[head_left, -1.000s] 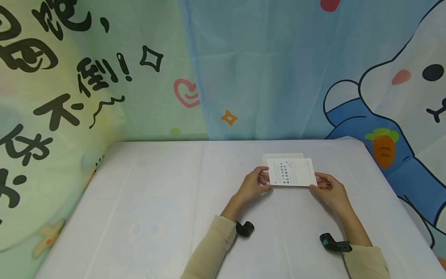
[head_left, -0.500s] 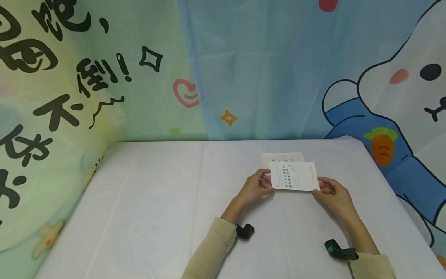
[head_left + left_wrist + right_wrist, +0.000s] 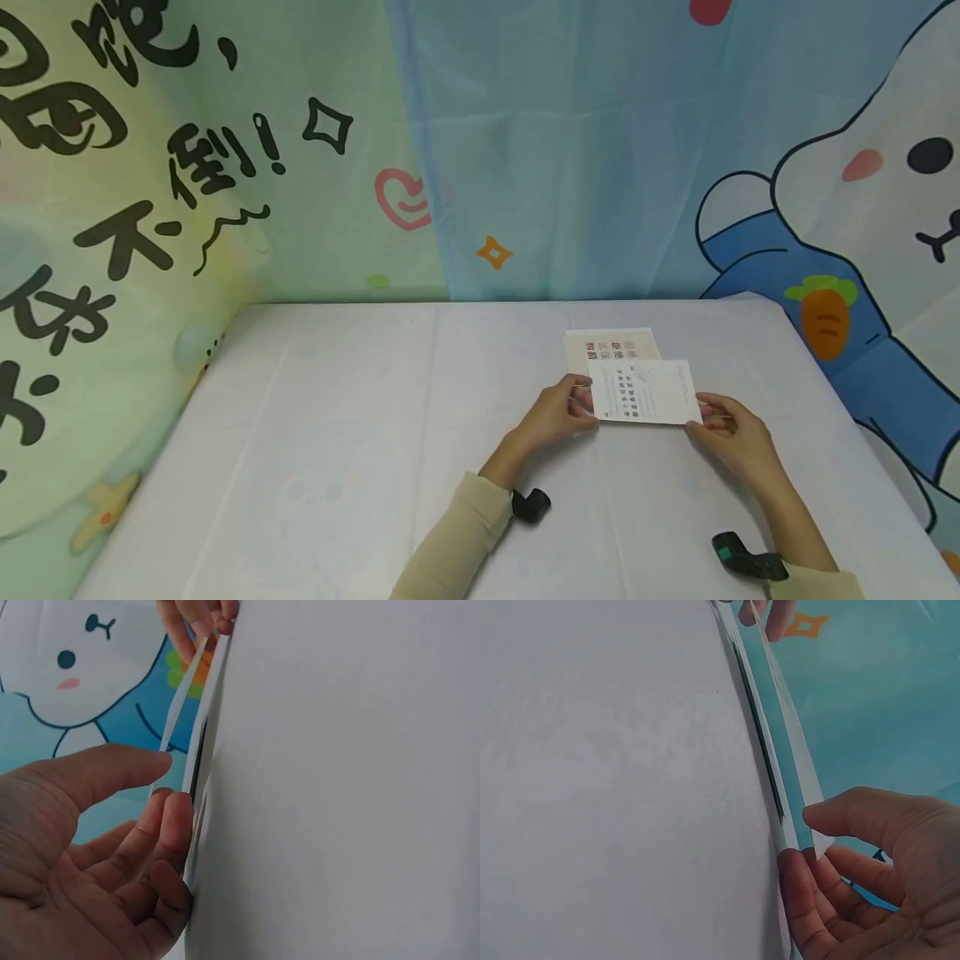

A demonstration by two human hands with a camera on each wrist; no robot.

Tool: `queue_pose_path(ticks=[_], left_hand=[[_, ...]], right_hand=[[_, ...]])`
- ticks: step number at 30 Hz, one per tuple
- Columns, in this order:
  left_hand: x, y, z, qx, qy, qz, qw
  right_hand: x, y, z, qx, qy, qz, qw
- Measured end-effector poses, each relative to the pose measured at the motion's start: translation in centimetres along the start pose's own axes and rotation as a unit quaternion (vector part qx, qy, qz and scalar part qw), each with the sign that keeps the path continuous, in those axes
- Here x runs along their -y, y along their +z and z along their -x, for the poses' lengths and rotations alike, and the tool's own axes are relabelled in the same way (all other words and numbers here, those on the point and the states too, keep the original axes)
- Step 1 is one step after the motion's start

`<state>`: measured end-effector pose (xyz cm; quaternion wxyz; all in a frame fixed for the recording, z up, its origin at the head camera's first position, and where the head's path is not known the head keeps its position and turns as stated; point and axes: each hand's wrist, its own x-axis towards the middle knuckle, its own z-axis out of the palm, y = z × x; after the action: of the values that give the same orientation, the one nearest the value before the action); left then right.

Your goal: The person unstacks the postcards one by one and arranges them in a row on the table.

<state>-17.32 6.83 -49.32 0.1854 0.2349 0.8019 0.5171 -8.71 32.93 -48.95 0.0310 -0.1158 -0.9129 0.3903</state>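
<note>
A white printed card with dark characters is held by both hands at its two short ends. My left hand pinches its left end between thumb and fingers; my right hand pinches the right end. Seen almost edge-on in the left wrist view, the card is thin and stands slightly off the table surface. Likewise, the right wrist view shows the card raised, with the lower fingers near the cloth. Behind it lies a cream sheet with reddish characters, its front part hidden by the card.
A white cloth covers the table, whose back edge meets a printed cartoon curtain. Dark wrist cameras sit on the left sleeve and the right sleeve.
Both hands have drawn the card toward the front and slightly right, with the grip kept at both ends. More of the cream sheet and its reddish characters now shows behind it.
</note>
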Motion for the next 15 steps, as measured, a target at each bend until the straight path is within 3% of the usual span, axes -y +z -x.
queue_pose_path(ticks=[15], left_hand=[[-0.6,1.6,0.9,0.002,-0.002,-0.072,0.9974]], right_hand=[[-0.9,-1.0,1.1,0.017,-0.027,0.024,0.999]])
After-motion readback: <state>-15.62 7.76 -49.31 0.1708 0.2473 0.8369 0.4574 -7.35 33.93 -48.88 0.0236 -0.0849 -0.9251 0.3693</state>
